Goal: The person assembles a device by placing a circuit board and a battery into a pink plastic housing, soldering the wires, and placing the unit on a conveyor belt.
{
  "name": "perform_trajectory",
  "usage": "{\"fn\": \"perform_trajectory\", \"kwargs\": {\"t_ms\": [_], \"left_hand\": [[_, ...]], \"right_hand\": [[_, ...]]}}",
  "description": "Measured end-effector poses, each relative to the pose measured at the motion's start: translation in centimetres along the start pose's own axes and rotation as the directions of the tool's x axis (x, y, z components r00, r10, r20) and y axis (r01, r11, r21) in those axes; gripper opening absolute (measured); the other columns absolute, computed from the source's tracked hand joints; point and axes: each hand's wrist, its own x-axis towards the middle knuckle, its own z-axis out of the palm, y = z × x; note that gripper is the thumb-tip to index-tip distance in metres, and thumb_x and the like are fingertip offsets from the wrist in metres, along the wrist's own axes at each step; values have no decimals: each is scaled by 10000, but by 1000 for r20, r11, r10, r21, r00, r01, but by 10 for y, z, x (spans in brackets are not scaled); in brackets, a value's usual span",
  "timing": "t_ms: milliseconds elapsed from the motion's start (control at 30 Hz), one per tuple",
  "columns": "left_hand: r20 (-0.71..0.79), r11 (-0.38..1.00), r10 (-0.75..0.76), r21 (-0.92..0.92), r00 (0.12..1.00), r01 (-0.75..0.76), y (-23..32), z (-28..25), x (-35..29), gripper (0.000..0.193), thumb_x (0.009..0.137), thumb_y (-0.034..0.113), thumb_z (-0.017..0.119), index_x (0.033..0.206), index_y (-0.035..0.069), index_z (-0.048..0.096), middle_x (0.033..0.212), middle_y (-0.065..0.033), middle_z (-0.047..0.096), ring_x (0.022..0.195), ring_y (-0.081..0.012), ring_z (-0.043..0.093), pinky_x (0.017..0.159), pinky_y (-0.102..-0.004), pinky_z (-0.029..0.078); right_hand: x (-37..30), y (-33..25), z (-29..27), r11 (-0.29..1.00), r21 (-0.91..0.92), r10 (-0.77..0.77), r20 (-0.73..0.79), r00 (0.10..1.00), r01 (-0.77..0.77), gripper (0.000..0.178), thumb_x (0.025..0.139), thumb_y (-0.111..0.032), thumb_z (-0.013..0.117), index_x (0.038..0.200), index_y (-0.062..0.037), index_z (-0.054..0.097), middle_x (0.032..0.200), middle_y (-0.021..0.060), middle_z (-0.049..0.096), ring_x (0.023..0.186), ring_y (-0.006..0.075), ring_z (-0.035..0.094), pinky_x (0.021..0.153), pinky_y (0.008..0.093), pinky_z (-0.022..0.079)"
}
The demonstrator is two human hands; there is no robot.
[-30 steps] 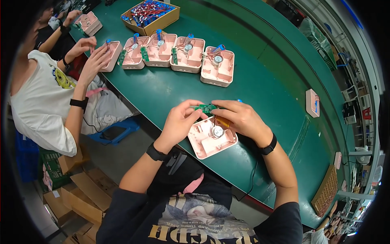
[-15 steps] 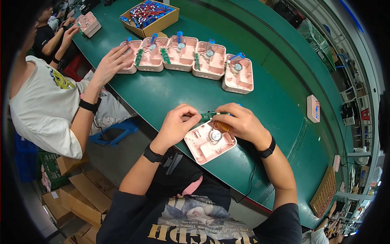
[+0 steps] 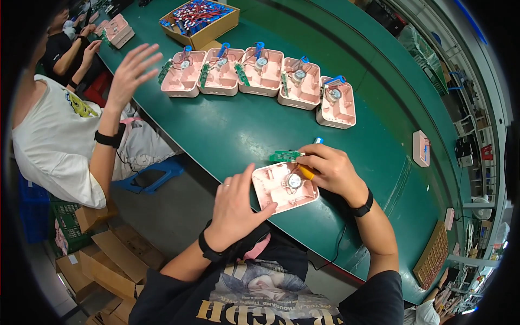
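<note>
Green workbench across the room, bent by the lens, with racks and bins along the right rim too warped and cluttered to sort out. At its front edge, just before the wearer, an open pink housing, with a round speaker inside. Left hand spread open against the housing's left side, thumb on the near rim; pressure impossible to tell. Right hand in a pinch on the right end of a green circuit board, over the far rim — exact contact covered by fingertips. Under the same hand, a yellow-orange piece, partly hidden; whether gripped or merely touched, unclear. Beyond the knuckles, only the end of a blue cylinder. Farther back, a curved row of five similar housings and a cardboard box of tangled blue cells. To the left, a co-worker's raised hand, fingers apart — head mostly cut off.
</note>
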Motion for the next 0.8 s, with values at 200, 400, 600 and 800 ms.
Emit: {"fn": "perform_trajectory", "kwargs": {"t_ms": [200, 400, 600, 800], "left_hand": [[-63, 987, 121, -95, 991, -126, -17, 10, 24, 426, 973, 136, 732, 1377, 4, 701, 1189, -166, 748, 1101, -359, 680, 1014, -445, 487], [-76, 962, 249, -93, 965, -256, -19, 21, 34, 402, 980, 109, 706, 1372, 21, 715, 1169, -128, 777, 1082, -321, 682, 967, -445, 480], [20, 970, 242, -34, 970, -241, -10, 15, 43, 366, 992, 59, 692, 1353, 46, 745, 1165, -121, 786, 1085, -282, 686, 959, -411, 463], [86, 956, 283, -109, 955, -273, -17, 17, 53, 388, 998, 84, 691, 1383, 42, 719, 1169, -110, 782, 1110, -314, 689, 938, -435, 503]], "right_hand": [[-35, -21, 0, 975, -50, 214, -80, 974, -218, 243, 809, -49, 906, 1022, -49, 790, 1124, 106, 764, 847, 267, 771, 699, 351, 635], [-49, -35, 6, 934, -7, 349, -188, 918, -357, 227, 804, -23, 905, 1004, -35, 799, 1119, 122, 768, 869, 269, 781, 708, 342, 650], [-51, -37, 8, 894, 114, 447, -308, 840, -434, 217, 809, 8, 890, 1003, -13, 796, 1085, 138, 780, 899, 264, 787, 735, 332, 659], [-49, -38, 1, 855, 231, 513, -240, 824, -464, 222, 816, 5, 885, 1019, 1, 793, 1116, 151, 784, 953, 278, 790, 808, 346, 654]]}}
